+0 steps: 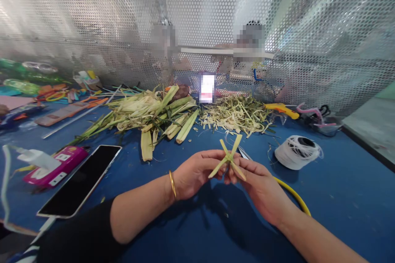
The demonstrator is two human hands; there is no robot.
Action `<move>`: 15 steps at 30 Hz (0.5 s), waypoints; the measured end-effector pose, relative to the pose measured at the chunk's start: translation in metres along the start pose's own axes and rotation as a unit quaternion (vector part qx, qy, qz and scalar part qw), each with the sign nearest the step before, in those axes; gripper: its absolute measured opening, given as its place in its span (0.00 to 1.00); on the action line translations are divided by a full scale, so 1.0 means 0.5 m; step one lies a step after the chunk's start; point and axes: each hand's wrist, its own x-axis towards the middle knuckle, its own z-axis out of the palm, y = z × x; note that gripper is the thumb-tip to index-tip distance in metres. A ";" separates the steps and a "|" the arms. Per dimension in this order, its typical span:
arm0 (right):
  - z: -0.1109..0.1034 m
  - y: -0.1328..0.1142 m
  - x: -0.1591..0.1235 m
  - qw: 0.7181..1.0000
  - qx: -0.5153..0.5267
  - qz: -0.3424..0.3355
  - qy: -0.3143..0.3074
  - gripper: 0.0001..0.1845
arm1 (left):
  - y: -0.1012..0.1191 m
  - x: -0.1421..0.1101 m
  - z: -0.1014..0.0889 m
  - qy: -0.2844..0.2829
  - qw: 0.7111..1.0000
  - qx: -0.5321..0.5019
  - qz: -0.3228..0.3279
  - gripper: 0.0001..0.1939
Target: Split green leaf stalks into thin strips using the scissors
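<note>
Both hands are closed on a small cross of corn-husk strips (228, 157), held up over the middle of the desk (345, 197). The left hand (194, 174) pinches it from the left, the right hand (256, 176) from the right, with fingertips meeting behind and below it.

The strips seem already crossed and joined at the centre; how firmly, one cannot tell. Four ends spread out unbound, and no white thread shows around them. Plenty of material appears unworked: whole corn husks (138, 111) are heaped toward the far edge, with shredded husk (237, 115) to their right.

The far edge meets a perforated metal screen (197, 4); dark trim (370, 148) marks the right edge. Metal blades (245, 154) lie just beyond the right hand, a spool of white thread (294, 154) stands farther right, and a yellow curved band (294, 193) passes behind the right forearm. Toward the near left corner, a smartphone (82, 181) and magenta power strip (58, 168) bound the left arm's room.
</note>
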 end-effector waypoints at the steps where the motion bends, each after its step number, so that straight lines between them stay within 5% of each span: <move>1: 0.002 0.001 0.000 1.000 0.019 0.019 -0.008 0.15 | -0.004 0.000 -0.001 -0.003 1.000 0.002 -0.001 0.12; 5: 0.001 0.009 -0.002 0.998 0.016 0.055 -0.030 0.16 | -0.018 -0.003 0.003 0.033 0.999 0.016 0.025 0.11; 10: 0.003 0.021 -0.002 0.998 -0.031 0.034 -0.034 0.16 | -0.024 -0.003 0.012 0.054 0.997 0.037 0.043 0.12; 15: 0.003 0.030 0.004 0.996 -0.089 -0.001 0.010 0.13 | -0.022 0.003 0.013 0.137 0.985 0.079 0.064 0.16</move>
